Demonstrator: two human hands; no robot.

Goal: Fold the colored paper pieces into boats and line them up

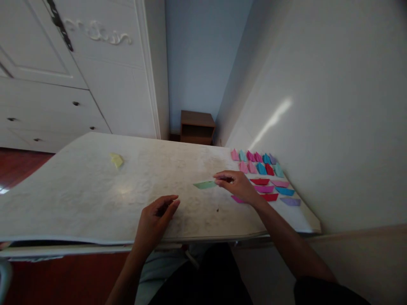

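Note:
My right hand [237, 185] pinches one end of a pale green folded paper boat [204, 185] between thumb and fingertips, just over the white table. My left hand [156, 218] hovers near the table's front edge, fingers curved and a small gap between thumb and forefinger, holding nothing. Beside my right hand lie flat folded paper boats in rows, among them a red one [260, 181], a blue one [285, 191] and a lilac one [290, 201]. A magenta paper boat [238, 199] is partly hidden by my right hand.
Two rows of standing folded paper pieces [252, 167] in pink, blue, red and mint line the table's [95, 203] far right. Yellow paper [116, 160] lies at the left. A wall [333, 127] borders the right side; a white cabinet [121, 84] and brown nightstand [197, 117] stand beyond.

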